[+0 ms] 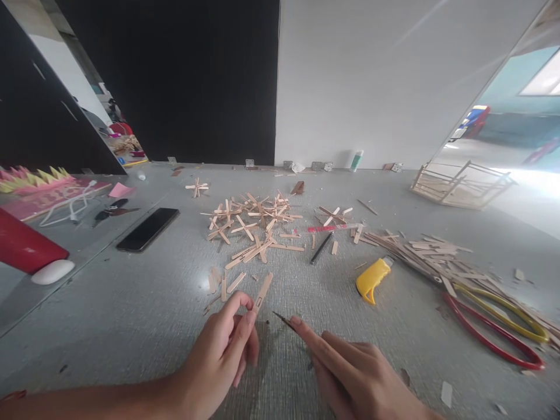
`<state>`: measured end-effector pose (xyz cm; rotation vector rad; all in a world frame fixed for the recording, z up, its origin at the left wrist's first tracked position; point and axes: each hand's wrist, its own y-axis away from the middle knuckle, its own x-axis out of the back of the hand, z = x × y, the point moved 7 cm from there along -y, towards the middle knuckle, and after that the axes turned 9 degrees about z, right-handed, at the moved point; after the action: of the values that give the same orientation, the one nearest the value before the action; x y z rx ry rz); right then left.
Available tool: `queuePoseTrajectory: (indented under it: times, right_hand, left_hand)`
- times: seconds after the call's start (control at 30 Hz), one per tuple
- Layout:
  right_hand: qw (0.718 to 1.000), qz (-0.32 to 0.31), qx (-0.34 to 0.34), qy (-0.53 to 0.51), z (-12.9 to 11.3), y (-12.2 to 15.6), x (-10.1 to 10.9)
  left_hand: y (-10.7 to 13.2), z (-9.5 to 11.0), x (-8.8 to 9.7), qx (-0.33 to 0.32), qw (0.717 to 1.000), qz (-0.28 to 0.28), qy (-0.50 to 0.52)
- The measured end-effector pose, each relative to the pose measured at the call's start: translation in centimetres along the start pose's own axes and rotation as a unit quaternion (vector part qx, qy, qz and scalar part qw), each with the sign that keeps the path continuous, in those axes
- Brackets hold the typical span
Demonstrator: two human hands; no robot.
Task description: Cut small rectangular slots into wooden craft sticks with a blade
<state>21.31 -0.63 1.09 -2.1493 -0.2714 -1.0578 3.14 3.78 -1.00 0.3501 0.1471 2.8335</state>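
My left hand [230, 344] pinches a wooden craft stick [263, 290] upright at a slant, with a small rectangular mark or slot near its lower end. In my right hand [345, 361] is a thin dark pointed blade [283, 318], its tip aimed at the stick but apart from it; the rest of it hides under my fingers. Beyond my hands lies a heap of craft sticks [262, 213], several crossed into star shapes. Short cut pieces [236, 282] rest just past my left hand.
A yellow cutter [373, 279], large scissors with red and yellow handles [494, 356] and a pile of sticks [437, 248] lie right. A dark pen-like tool [321, 248] is mid-table. Left are a phone [149, 229] and red container [30, 239]. A stick frame [464, 184] stands back right.
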Motion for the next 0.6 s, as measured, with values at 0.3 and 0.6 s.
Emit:
queuePoseTrajectory:
  times: [0.3,0.6]
  right_hand:
    - [1.000,-0.021,0.004,0.005,-0.07,0.31,-0.44]
    - [1.000,-0.003,-0.005,-0.021,-0.15,-0.14,-0.09]
  left_hand:
    - [0.21,-0.20,-0.10,0.022,1.000,-0.013,0.007]
    - [0.39,0.04,-0.04,0.019,1.000,-0.025,0.002]
